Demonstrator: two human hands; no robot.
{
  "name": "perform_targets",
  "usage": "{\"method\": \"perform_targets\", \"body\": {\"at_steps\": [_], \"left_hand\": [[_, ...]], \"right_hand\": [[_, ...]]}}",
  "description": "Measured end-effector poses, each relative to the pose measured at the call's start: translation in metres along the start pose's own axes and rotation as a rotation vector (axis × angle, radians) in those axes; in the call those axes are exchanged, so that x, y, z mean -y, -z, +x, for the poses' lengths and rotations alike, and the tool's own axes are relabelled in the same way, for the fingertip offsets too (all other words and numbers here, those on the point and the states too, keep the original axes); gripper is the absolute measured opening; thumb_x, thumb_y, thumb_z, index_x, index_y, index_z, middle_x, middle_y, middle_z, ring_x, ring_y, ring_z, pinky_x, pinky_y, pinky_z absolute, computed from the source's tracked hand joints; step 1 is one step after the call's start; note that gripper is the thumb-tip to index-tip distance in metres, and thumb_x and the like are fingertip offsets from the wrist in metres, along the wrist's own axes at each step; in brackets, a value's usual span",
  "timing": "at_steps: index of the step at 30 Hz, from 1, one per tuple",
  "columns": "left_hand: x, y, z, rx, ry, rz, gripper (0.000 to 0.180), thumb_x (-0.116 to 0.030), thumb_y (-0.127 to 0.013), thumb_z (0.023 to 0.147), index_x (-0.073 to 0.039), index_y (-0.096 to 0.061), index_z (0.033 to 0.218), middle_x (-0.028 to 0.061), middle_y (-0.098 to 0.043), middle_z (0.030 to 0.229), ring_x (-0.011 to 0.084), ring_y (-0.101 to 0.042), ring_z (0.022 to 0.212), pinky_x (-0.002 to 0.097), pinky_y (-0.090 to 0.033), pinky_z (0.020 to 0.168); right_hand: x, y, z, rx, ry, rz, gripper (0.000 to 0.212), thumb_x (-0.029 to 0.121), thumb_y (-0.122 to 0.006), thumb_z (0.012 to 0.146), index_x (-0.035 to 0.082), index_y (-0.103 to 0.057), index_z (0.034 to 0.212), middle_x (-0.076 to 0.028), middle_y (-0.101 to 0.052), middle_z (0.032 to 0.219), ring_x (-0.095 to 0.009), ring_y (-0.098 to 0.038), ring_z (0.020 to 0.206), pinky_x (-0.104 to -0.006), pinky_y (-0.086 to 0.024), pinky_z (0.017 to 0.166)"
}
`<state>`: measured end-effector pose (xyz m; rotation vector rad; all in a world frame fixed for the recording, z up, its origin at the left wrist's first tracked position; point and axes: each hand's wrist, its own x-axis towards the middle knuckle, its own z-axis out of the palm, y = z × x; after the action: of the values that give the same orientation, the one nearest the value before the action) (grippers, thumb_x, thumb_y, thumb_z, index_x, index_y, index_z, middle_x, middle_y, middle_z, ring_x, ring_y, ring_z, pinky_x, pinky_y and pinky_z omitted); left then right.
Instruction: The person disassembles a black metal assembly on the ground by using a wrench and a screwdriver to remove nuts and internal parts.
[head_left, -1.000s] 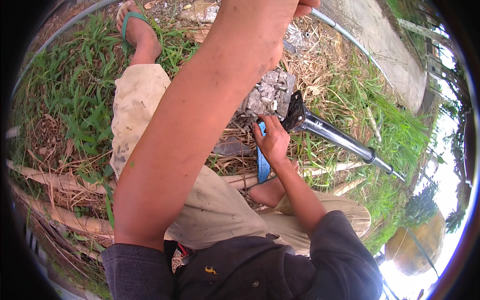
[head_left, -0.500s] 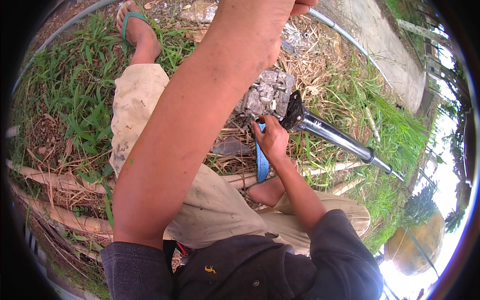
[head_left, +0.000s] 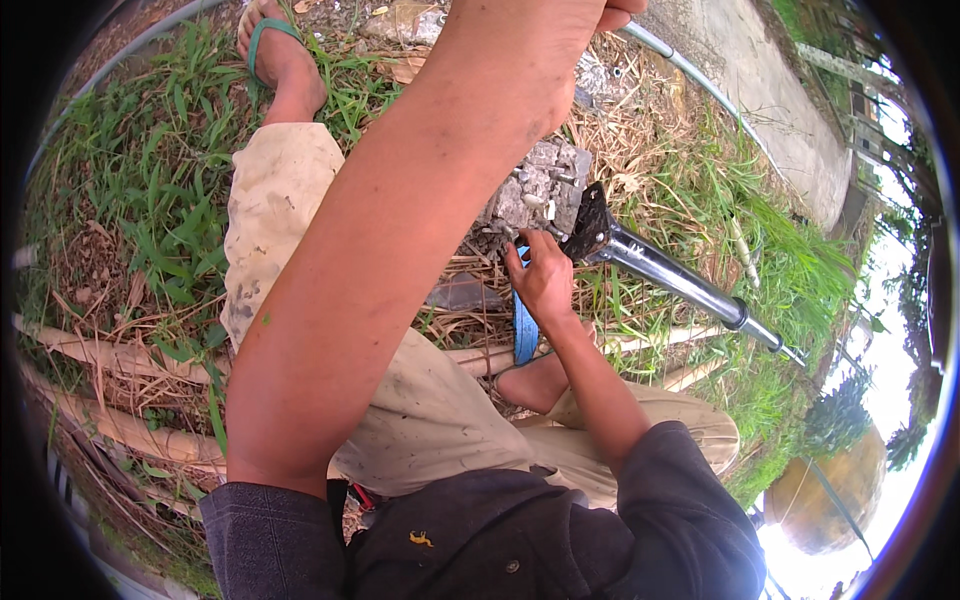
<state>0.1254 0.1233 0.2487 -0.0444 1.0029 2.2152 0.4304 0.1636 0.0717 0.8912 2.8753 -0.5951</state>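
My left forearm (head_left: pixel 370 270) crosses high in front of the view, and my left hand (head_left: pixel 618 14) is cut off by the top edge. Its few visible fingers are curled; what they hold, if anything, is out of sight. My right hand (head_left: pixel 546 278) is at the near edge of a rough grey concrete block (head_left: pixel 540 190), thumb and fingers closed round the end of a bolt there. Several metal bolts stick out of the block. Right beside it lies a dark shiny metal post (head_left: pixel 670 272) with a black base plate (head_left: pixel 592 222). A blue flat strip (head_left: pixel 525 330) runs below my right hand.
Grass (head_left: pixel 150 200) and dry straw surround the block. Bamboo poles (head_left: pixel 120 360) lie across the ground nearer me. A grey pipe (head_left: pixel 690 70) borders a concrete path (head_left: pixel 770 110) at far right. My sandalled foot (head_left: pixel 285 65) is at far left.
My left forearm has shifted slightly to the right, covering a little more of the block's left side. My right hand stays at the same bolt, its fingers barely changed.
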Motion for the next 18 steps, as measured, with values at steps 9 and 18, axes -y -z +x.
{"method": "perform_targets", "body": {"at_steps": [9,18], "left_hand": [[-0.013,-0.01,0.0,-0.075,0.091,0.057,0.023,-0.014,-0.052,0.099,0.003,-0.067,0.106,0.0093,-0.07,0.09,0.0159,-0.064,0.076,0.0279,-0.053,0.071],[-0.01,-0.012,0.003,-0.086,0.135,0.069,0.025,-0.015,-0.052,0.098,0.004,-0.066,0.106,0.0095,-0.069,0.089,0.0155,-0.064,0.075,0.027,-0.052,0.069]], "right_hand": [[0.009,0.001,0.001,0.061,-0.18,0.022,0.028,0.027,-0.069,0.096,0.001,-0.062,0.101,-0.022,-0.07,0.086,-0.045,-0.069,0.073,-0.0523,-0.054,0.066],[0.008,0.015,0.018,0.415,-0.125,-0.251,0.04,0.04,-0.058,0.102,0.001,-0.059,0.096,-0.027,-0.07,0.08,-0.046,-0.07,0.077,-0.0543,-0.055,0.068]]}}
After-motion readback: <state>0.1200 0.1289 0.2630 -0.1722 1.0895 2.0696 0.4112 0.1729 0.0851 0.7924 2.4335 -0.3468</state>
